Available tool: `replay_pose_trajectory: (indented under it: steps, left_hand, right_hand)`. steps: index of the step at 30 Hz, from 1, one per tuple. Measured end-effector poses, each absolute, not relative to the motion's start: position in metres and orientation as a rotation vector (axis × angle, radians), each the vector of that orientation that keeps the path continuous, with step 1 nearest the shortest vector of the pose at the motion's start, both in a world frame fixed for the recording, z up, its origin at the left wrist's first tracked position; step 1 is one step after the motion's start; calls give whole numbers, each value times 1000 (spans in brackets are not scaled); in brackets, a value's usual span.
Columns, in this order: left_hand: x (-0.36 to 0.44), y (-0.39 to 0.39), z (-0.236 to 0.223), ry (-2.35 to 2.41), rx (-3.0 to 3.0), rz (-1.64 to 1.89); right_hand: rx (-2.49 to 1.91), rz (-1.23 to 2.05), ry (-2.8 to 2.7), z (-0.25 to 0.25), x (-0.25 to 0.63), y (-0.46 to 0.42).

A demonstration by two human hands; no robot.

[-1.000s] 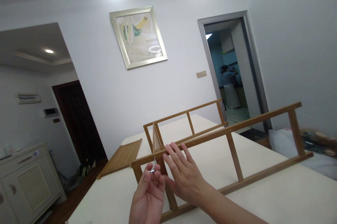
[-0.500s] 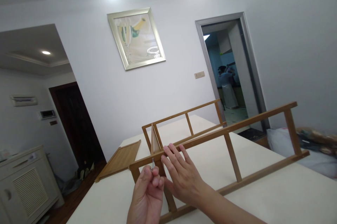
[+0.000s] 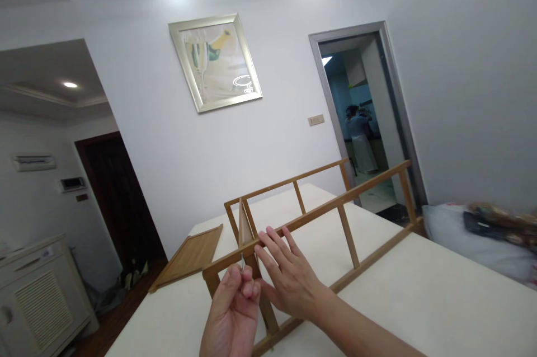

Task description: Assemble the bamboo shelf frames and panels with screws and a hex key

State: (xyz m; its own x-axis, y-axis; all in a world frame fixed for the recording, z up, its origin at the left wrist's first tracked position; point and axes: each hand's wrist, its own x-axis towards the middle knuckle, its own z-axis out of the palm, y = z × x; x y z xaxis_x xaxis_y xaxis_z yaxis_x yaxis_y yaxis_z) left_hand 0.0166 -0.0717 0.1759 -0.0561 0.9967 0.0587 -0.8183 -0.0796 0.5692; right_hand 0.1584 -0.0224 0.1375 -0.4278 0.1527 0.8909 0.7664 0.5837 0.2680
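My left hand [image 3: 232,312] is pinched on a small metal screw [image 3: 242,260], held up against the top rail of the near wooden ladder-shaped frame [image 3: 348,236] at its left end. My right hand [image 3: 287,276] lies flat with fingers stretched out against that same rail, steadying it beside the left hand. A thin wooden panel [image 3: 244,225] stands on edge between this frame and a second wooden frame [image 3: 300,195] behind it. Both frames stand on a cream table [image 3: 419,301].
A slatted wooden board [image 3: 188,256] lies on the table's far left edge. A white bag and dark items [image 3: 482,228] sit at the right. A white cabinet [image 3: 37,290] stands left. Another person [image 3: 358,141] stands in the far doorway.
The near frame's right end has swung away from me, toward the doorway. My left hand rose slightly with the screw to the rail; my right hand stays on the rail.
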Motion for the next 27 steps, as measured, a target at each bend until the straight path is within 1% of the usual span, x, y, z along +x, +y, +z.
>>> replay_pose_trajectory:
  steps: [6,12,17,27]
  left_hand:
    - [15,-69,172,434,545,1599]
    - [15,-66,167,428,584,1599]
    - [14,-65,167,430,604,1595]
    - [14,-65,169,454,634,1599]
  right_hand:
    - [-740,-845,-1908,145,166,-23]
    - [-924,-750,-1847,159,176,-20]
    - [-920,-693,-1780,165,168,-24]
    - [-947,-680,-1772,169,166,-30]
